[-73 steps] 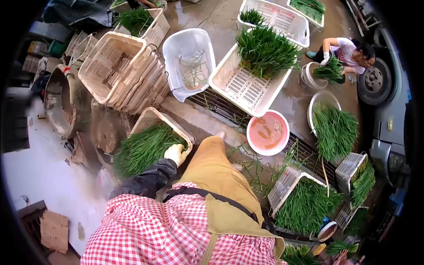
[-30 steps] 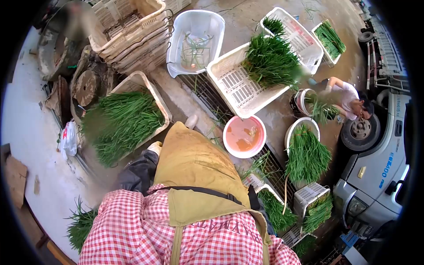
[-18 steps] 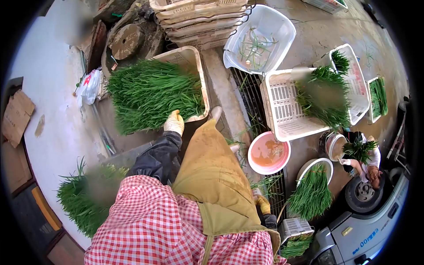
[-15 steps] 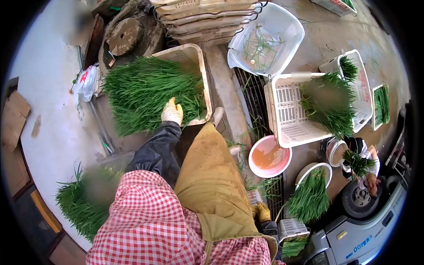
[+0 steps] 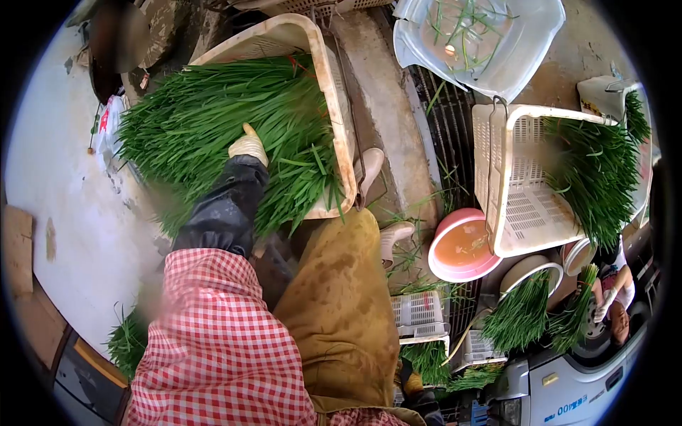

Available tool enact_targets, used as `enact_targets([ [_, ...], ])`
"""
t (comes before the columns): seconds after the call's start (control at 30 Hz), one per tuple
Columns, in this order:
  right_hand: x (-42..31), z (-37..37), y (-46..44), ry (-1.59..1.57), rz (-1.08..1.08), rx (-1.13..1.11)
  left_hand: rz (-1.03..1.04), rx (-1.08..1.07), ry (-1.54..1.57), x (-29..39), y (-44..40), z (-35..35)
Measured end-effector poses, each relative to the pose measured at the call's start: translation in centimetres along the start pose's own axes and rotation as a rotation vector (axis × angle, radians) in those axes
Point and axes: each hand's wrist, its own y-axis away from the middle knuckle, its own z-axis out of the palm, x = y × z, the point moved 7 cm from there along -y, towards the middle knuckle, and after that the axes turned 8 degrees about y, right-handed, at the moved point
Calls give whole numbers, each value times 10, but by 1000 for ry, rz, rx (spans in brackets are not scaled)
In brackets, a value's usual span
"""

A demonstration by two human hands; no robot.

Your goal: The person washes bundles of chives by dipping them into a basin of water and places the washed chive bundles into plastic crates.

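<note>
My left hand (image 5: 249, 147), in a pale glove and dark sleeve, is down among long green garlic chives (image 5: 202, 106). Its thumb sticks up, while the other fingers look curled into the leaves and are mostly hidden. The chives heap over a worn cream plastic crate (image 5: 328, 96), bound in places with red ties. My right hand (image 5: 412, 384), in a yellow glove, hangs low beside my stained tan apron (image 5: 337, 305). Its fingers are too hidden to read. Close to it, more chives (image 5: 428, 361) lie in a small white crate (image 5: 419, 316).
Right of a floor grate (image 5: 455, 142) are a pink basin (image 5: 465, 245) of brownish water, a clear tub (image 5: 490, 42) and a white crate (image 5: 522, 206) with chives. A co-worker (image 5: 618, 291) handles a bunch near a parked vehicle (image 5: 568, 387). A white surface (image 5: 57, 192) runs along the left.
The view has come closer to the cream crate. My left hand has shifted left and deeper into the chives. My right hand is lower and less visible.
</note>
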Motion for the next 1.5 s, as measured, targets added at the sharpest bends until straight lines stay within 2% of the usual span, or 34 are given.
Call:
enact_targets([
  [0.07, -17, 28, 21, 21, -43, -114, 183, 155, -51, 2, -12, -1],
  [0.13, -27, 44, 31, 223, -138, -81, 248, 104, -81, 19, 7, -34],
  [0.2, -29, 54, 38, 145, -164, -92, 311, -32, -239, 46, 8, -63],
  [0.27, -33, 58, 36, 65, -193, -101, 365, -50, -310, 82, 41, -112],
  [0.33, -33, 58, 26, 85, -163, -109, 385, -43, -257, 103, 35, -131],
  [0.37, -36, 63, 18, 46, -178, -130, 504, -118, -241, 98, 18, -119],
  [0.4, -35, 67, 7, 38, -178, -127, 460, -148, -204, 93, 16, -113],
  [0.43, -44, 80, -4, -8, -211, -228, 416, -176, -168, 91, 20, -109],
  [0.47, -49, 89, -9, -67, -253, -315, 229, -163, -118, 95, 24, -102],
  [0.53, -80, 120, 32, -41, -271, -130, 261, -225, -267, 92, 1, -61],
  [0.57, -65, 99, -6, -19, -301, -106, 272, -223, -266, 95, -8, -51],
  [0.63, -83, 115, 10, -16, -323, -113, 217, 49, -134, 78, 13, -76],
  [0.67, -88, 119, 18, -28, -317, -145, 216, -51, -81, 81, 23, -86],
  [0.73, -94, 122, 30, -49, -291, -117, 265, -69, -168, 99, 16, -104],
  [0.77, -94, 118, 21, -47, -296, -178, 351, -118, -156, 107, 26, -115],
  [0.8, -90, 110, 11, -51, -296, -236, 240, -170, 72, 98, 0, -106],
  [0.83, -95, 101, 8, 111, -309, -90, 173, -194, 259, 90, -2, -96],
  [0.87, -105, 99, 2, 265, -332, 21, 198, -272, 381, 80, -2, -85],
  [0.9, -128, 108, 2, 416, -477, 81, 209, -259, 483, 69, -31, -54],
  [0.93, -155, 125, 7, 568, -625, 134, 200, -238, 517, 57, 17, -69],
  [1.0, -220, 193, 47, 670, -886, 184, 200, -190, 576, 37, 4, -38],
  [1.07, -268, 263, 73, 908, -1248, 217, 221, -179, 721, 24, 47, -45],
  [1.1, -287, 312, 104, 1121, -1329, 191, 244, -174, 867, 16, 52, -35],
  [1.13, -299, 365, 134, 1338, -1402, 170, 280, -73, 965, 9, 71, -38],
  [1.2, -302, 449, 167, 1559, -1796, 137, 364, -1, 1265, -2, 88, -20],
  [1.27, -298, 513, 174, 1989, -1700, 153, 178, -99, 1852, -26, 131, -26],
  [1.33, -288, 565, 171, 2401, -1815, 411, 20, 612, 1725, -84, 130, 3],
  [1.37, -284, 586, 153, 2547, -1848, 486, -128, 860, 1246, -112, 148, -3],
  [1.4, -279, 606, 156, 2680, -1637, 319, -202, 897, 1205, -132, 142, 17],
  [1.47, -271, 635, 147, 2736, -1575, 185, -501, 701, 1192, -151, 126, 53],
  [1.5, -268, 645, 138, 2776, -1469, 144, -550, 549, 1413, -151, 115, 72],
])
